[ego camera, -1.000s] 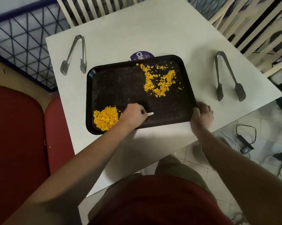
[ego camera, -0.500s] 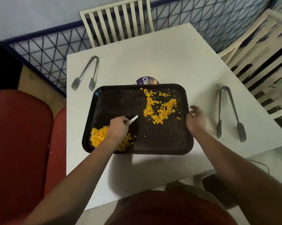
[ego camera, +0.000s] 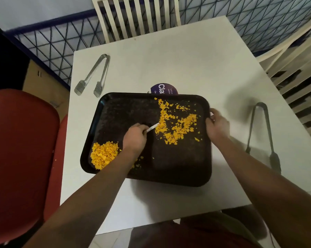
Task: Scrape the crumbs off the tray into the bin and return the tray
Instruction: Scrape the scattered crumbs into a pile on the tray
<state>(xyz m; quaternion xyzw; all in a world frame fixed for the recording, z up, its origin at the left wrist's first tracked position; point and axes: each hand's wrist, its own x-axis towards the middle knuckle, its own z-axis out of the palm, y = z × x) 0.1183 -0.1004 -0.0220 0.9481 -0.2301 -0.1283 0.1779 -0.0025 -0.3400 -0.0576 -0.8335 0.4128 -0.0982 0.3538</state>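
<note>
Two patches of orange crumbs mark where we stand: a gathered heap (ego camera: pixel 104 154) in the near-left corner of the dark tray (ego camera: pixel 179 165) and a loose scatter (ego camera: pixel 176 124) toward its far right. A second ago our left hand (ego camera: pixel 135 138) sat down by the heap; now it has travelled back up the tray, clenched around a thin white scraper (ego camera: pixel 152 127) whose tip touches the scatter's left edge, so we judge one sweep is finished and the next is starting. Our right hand (ego camera: pixel 217 126) has slid from the near-right corner up the right rim, which it grasps to steady the tray. We count one tray flat on the white table (ego camera: pixel 187 59), one scraper, two metal tongs, one (ego camera: pixel 94 74) far left and one (ego camera: pixel 264 133) right, and one purple label (ego camera: pixel 164 89) peeking out behind the tray. No bin is in view.
</note>
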